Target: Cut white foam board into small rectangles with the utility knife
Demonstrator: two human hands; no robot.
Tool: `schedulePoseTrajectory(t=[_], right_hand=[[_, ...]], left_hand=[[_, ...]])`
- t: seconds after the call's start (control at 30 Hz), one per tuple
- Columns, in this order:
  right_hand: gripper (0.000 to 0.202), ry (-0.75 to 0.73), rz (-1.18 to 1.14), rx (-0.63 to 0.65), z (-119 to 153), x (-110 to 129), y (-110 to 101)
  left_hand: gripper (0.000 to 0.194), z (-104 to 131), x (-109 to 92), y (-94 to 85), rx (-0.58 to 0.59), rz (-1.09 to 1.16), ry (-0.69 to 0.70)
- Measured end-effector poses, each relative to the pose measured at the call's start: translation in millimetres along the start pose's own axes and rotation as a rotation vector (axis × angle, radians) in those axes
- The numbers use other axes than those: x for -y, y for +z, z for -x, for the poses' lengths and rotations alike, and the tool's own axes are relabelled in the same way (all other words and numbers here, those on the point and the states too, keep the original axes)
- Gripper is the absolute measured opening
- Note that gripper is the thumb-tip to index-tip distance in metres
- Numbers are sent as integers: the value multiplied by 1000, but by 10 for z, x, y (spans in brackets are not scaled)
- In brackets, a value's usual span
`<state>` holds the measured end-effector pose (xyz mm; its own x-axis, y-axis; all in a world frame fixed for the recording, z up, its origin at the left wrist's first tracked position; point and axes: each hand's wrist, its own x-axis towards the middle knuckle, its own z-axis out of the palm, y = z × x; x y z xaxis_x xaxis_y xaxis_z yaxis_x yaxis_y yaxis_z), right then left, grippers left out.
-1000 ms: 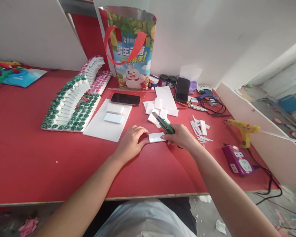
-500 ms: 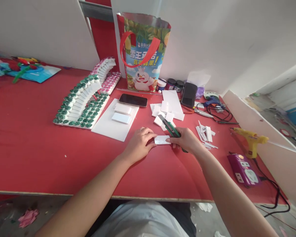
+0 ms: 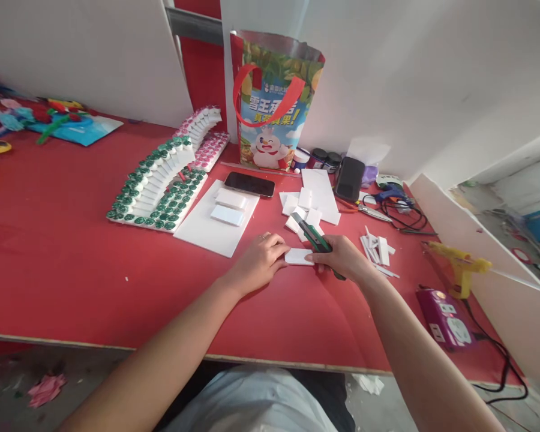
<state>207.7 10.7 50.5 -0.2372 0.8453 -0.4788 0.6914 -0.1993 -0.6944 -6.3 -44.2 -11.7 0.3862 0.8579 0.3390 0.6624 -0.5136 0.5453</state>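
Observation:
My left hand (image 3: pixel 263 261) pinches the left end of a small white board piece (image 3: pixel 298 257) on the red table (image 3: pixel 171 288). On the piece's right end rest the fingers of my right hand (image 3: pixel 339 257), which is wrapped round a green box cutter (image 3: pixel 314 238). The cutter's blade points up and to the left, over several loose white pieces (image 3: pixel 305 198) behind the hands. To the left, a white board (image 3: pixel 198 231) bears small white blocks (image 3: pixel 227 215) and a dark phone (image 3: pixel 249 184) at its back edge.
Green-dotted (image 3: pixel 155 192) and pink-dotted white models stand at the back left, beside a colourful bag (image 3: pixel 274 108). White strips (image 3: pixel 378 249), scissors (image 3: pixel 373 212), a yellow glue gun (image 3: pixel 461 264) and a purple power box (image 3: pixel 445 319) lie to the right.
The camera view has shifted slightly, so the table things appear a little further right. Both hands keep their hold on the white piece, and its glare has faded.

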Motion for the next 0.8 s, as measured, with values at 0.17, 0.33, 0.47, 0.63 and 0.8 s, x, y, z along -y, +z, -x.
schedulePoseTrajectory(t=[0.17, 0.33, 0.47, 0.63, 0.8], right_hand=[[13, -19, -3, -81, -76, 31, 82], [16, -7, -71, -141, -91, 8, 143], [14, -7, -156, -201, -59, -41, 201], [14, 10, -221, -200, -80, -77, 239], [15, 7, -205, -200, -108, -89, 226]], left_hand=[[18, -90, 152, -42, 8, -7, -17], [17, -103, 228, -47, -11, 20, 5], [14, -85, 231, -23, -71, 58, 9], [28, -98, 246, -32, -41, 135, -36], [28, -100, 264, -73, -23, 130, -59]])
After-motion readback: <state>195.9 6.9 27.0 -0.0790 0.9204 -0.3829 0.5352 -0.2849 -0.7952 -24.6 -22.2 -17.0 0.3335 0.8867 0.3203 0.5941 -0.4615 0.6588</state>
